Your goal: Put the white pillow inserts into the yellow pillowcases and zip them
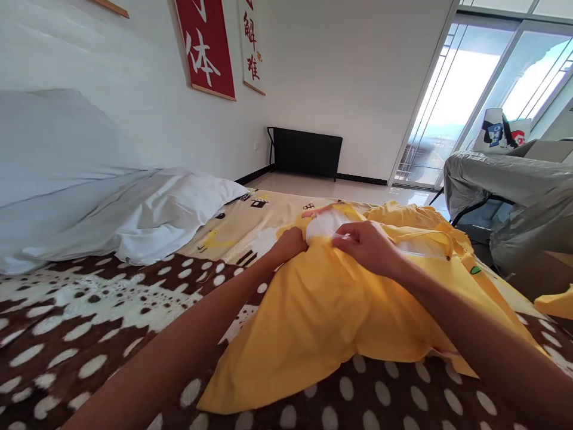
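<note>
A yellow cloth item (322,304) with a white inner part (326,223) lies spread over the bed, its near corner pointing towards me. My left hand (290,246) is closed on the left edge of its upper part, the fingers partly hidden. With thumb and fingertips together, my right hand (369,246) pinches the fabric just right of the white part. More yellow fabric (405,216) lies bunched up beyond my right hand, with a narrow loop-like strip across it. Whether it is the same piece I cannot tell.
Beneath lies a patterned blanket (179,334), brown with white dots and cream. White bedding (156,209) is heaped at the left. A dark folded panel (307,153) leans by the wall. Plastic-wrapped furniture (514,179) stands at right before the sliding glass doors (465,89).
</note>
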Tool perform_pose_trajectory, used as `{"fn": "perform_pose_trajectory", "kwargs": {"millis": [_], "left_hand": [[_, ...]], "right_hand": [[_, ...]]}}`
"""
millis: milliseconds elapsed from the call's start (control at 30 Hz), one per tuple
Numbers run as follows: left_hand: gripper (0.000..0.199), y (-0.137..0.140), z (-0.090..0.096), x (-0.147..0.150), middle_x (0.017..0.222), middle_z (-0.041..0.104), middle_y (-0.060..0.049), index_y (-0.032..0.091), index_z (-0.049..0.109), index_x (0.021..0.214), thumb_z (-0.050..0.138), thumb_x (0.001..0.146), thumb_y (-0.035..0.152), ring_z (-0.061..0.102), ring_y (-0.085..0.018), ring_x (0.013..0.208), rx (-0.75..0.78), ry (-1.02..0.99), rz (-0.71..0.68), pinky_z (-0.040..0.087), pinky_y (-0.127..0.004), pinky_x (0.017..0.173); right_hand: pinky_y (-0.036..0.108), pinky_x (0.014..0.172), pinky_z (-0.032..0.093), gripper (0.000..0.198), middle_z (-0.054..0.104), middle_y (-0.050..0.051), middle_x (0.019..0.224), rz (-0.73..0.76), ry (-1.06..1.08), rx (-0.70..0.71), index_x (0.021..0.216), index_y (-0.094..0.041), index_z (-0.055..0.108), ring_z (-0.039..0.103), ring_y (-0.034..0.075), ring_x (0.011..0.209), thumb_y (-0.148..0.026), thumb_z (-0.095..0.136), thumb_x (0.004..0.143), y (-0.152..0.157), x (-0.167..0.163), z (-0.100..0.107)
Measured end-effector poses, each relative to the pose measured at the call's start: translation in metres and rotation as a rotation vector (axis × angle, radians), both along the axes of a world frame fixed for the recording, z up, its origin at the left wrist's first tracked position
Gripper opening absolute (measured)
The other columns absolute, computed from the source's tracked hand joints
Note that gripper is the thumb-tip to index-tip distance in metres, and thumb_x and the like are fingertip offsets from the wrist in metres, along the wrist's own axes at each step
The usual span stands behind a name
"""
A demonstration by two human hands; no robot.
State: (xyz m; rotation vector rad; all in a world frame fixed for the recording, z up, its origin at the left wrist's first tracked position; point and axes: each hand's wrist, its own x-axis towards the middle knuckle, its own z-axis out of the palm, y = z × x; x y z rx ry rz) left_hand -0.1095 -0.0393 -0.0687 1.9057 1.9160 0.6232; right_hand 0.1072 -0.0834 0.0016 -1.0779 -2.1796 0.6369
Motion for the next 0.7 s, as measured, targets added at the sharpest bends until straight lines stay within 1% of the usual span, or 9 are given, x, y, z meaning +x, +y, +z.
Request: {"fn": "perform_pose_trajectory", "kwargs": {"millis": [100, 200, 267, 333, 433, 500, 567, 633, 700], "left_hand": [[0.021, -0.004, -0.024, -0.007, 0.086, 0.068, -0.020, 0.012, 0.064, 0.075, 0.063, 0.057, 0.023, 0.064, -0.034, 0.080, -0.056, 0.224, 0.060, 0.046, -0.039, 0.067], [0.018, -0.010, -0.033, -0.024, 0.090, 0.069, -0.022, 0.012, 0.066, 0.077, 0.059, 0.064, 0.022, 0.064, -0.035, 0.083, -0.028, 0.385, 0.109, 0.044, -0.047, 0.078], [0.020, -0.009, -0.023, -0.036, 0.093, 0.068, -0.022, 0.012, 0.066, 0.079, 0.051, 0.072, 0.024, 0.063, -0.035, 0.088, 0.046, 0.457, 0.146, 0.038, -0.052, 0.088], [0.028, -0.001, -0.002, -0.049, 0.096, 0.067, -0.024, 0.010, 0.065, 0.082, 0.043, 0.078, 0.027, 0.060, -0.036, 0.094, 0.143, 0.494, 0.201, 0.030, -0.057, 0.095], [0.029, 0.015, 0.029, -0.066, 0.094, 0.066, -0.022, 0.010, 0.065, 0.083, 0.045, 0.075, 0.030, 0.059, -0.038, 0.096, 0.161, 0.393, 0.225, 0.034, -0.054, 0.092], [0.031, 0.020, 0.041, -0.070, 0.095, 0.066, -0.017, 0.011, 0.064, 0.091, 0.049, 0.069, 0.027, 0.062, -0.031, 0.092, 0.114, 0.285, 0.152, 0.044, -0.042, 0.085], [0.043, 0.015, 0.042, -0.065, 0.109, 0.064, -0.012, 0.012, 0.058, 0.109, 0.046, 0.071, 0.028, 0.061, -0.024, 0.097, 0.163, 0.180, 0.030, 0.047, -0.031, 0.082], [0.049, 0.005, 0.034, -0.053, 0.127, 0.056, -0.009, 0.016, 0.050, 0.123, 0.040, 0.079, 0.034, 0.055, -0.021, 0.109, 0.253, 0.091, -0.161, 0.044, -0.029, 0.090], [0.049, -0.004, 0.021, -0.039, 0.131, 0.053, -0.007, 0.020, 0.051, 0.124, 0.039, 0.084, 0.045, 0.049, -0.024, 0.118, 0.279, 0.114, -0.395, 0.034, -0.035, 0.103]], "right_hand": [[0.024, 0.049, 0.022, 0.027, 0.034, -0.005, 0.052, 0.001, -0.044, -0.003, 0.063, -0.017, 0.057, 0.028, 0.007, 0.050, -0.037, 0.050, 0.077, 0.000, -0.013, -0.009], [0.024, 0.051, 0.025, 0.024, 0.040, -0.004, 0.055, 0.075, -0.189, 0.000, 0.062, -0.017, 0.055, 0.033, 0.008, 0.053, -0.035, 0.050, 0.077, 0.009, -0.007, -0.013], [0.024, 0.053, 0.026, 0.024, 0.042, -0.005, 0.057, 0.167, -0.350, 0.034, 0.060, -0.018, 0.050, 0.034, 0.008, 0.054, -0.036, 0.053, 0.075, 0.023, 0.016, -0.013], [0.024, 0.052, 0.025, 0.032, 0.041, -0.005, 0.057, 0.173, -0.491, 0.040, 0.059, -0.019, 0.045, 0.035, 0.009, 0.055, -0.044, 0.056, 0.074, 0.042, 0.060, -0.015], [0.024, 0.051, 0.025, 0.046, 0.040, -0.004, 0.055, -0.102, -0.634, -0.023, 0.056, -0.019, 0.042, 0.036, 0.009, 0.054, -0.061, 0.052, 0.074, 0.067, 0.144, -0.028], [0.025, 0.052, 0.026, 0.051, 0.040, -0.004, 0.053, -0.309, -0.667, 0.020, 0.054, -0.019, 0.041, 0.036, 0.010, 0.054, -0.065, 0.046, 0.076, 0.075, 0.190, -0.043], [0.025, 0.055, 0.027, 0.052, 0.041, -0.003, 0.053, -0.375, -0.611, 0.090, 0.055, -0.020, 0.040, 0.038, 0.011, 0.055, -0.065, 0.041, 0.079, 0.078, 0.211, -0.057], [0.025, 0.057, 0.029, 0.049, 0.044, -0.003, 0.055, -0.341, -0.561, 0.161, 0.057, -0.020, 0.040, 0.041, 0.011, 0.057, -0.062, 0.040, 0.082, 0.077, 0.210, -0.066], [0.026, 0.060, 0.031, 0.045, 0.047, -0.001, 0.057, -0.326, -0.540, 0.246, 0.058, -0.020, 0.041, 0.044, 0.013, 0.059, -0.058, 0.040, 0.083, 0.077, 0.195, -0.067]]}}
